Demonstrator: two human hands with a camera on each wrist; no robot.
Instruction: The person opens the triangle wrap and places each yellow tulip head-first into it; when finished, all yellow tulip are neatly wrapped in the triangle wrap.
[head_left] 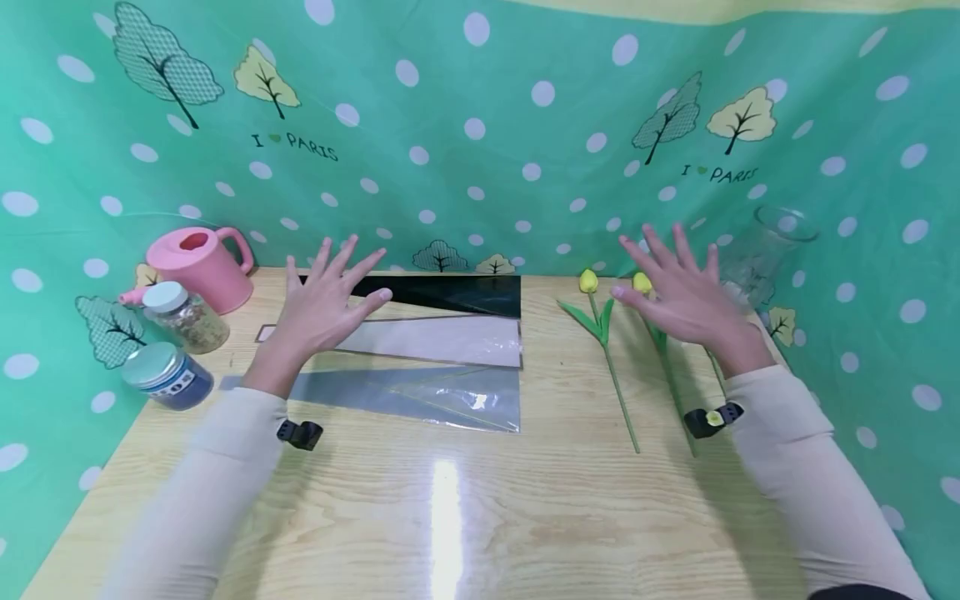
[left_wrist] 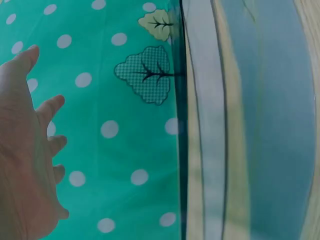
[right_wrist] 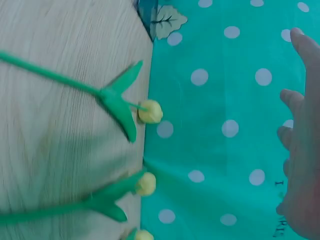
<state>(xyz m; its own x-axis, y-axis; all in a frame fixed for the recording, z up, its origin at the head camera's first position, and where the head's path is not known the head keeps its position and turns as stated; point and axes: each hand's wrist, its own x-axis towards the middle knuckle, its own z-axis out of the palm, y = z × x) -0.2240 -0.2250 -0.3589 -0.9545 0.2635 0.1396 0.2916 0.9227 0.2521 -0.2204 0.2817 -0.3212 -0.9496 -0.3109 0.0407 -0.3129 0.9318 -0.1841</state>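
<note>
My left hand [head_left: 318,304] is held up with its fingers spread, over the left part of several flat plastic flower sleeves. These are a black sleeve [head_left: 450,293] at the back, a whitish sleeve [head_left: 442,340] and a grey-blue sleeve [head_left: 420,396]. On the right, my right hand [head_left: 686,300], also spread and empty, hovers over yellow tulips with green stems. One tulip [head_left: 588,282] lies to its left; a second tulip [head_left: 642,283] is partly behind its fingers. The right wrist view shows a third yellow bloom [right_wrist: 144,235] at its lower edge.
Back left stand a pink watering can [head_left: 210,271], a lidded jar of dried bits [head_left: 186,318] and a blue jar [head_left: 171,377]. A clear glass vase [head_left: 761,258] stands at the back right. A green dotted cloth [head_left: 480,167] hangs behind the wooden table [head_left: 540,517].
</note>
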